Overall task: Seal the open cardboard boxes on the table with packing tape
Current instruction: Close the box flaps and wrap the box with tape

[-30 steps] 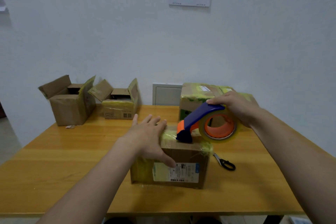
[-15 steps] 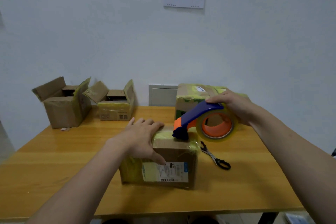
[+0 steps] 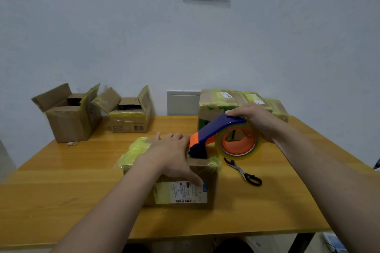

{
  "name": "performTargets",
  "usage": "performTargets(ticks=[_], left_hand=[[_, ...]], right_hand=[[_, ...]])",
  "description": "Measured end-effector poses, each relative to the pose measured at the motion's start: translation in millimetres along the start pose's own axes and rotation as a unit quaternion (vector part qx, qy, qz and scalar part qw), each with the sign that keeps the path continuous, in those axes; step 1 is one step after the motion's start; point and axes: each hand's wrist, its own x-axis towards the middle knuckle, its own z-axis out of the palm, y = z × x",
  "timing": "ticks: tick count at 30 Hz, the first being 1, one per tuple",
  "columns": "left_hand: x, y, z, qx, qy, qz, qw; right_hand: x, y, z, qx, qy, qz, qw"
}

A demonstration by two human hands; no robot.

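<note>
While the left hand (image 3: 170, 156) lies flat, fingers straight, on the near box (image 3: 210, 176) at the centre of the table (image 3: 61, 181), the right hand (image 3: 257, 122) grips the tape dispenser (image 3: 218, 129), its nose on the box top. Scissors (image 3: 244, 172) just right of box. Tall open box (image 3: 70, 121) and low open box (image 3: 129, 119) back left.

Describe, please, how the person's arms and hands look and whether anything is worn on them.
The left hand and right hand are bare: no gloves, rings or markings show. The left forearm and right forearm are uncovered to the frame's edge, with no sleeve, watch or bracelet in view.
</note>
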Motion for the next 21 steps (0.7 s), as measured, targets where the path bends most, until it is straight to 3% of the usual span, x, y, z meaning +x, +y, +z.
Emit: performTargets(ticks=[15, 21], left_hand=[[5.5, -0.8, -3.4, 0.035, -0.04, -0.028, 0.998], [17.2, 24.5, 6.0, 0.007, 0.011, 0.011, 1.0]], right_hand=[[-12.5, 7.0, -29.0, 0.006, 0.033, 0.018, 0.999], [-12.1, 7.2, -27.3, 0.001, 0.039, 0.01, 0.999]])
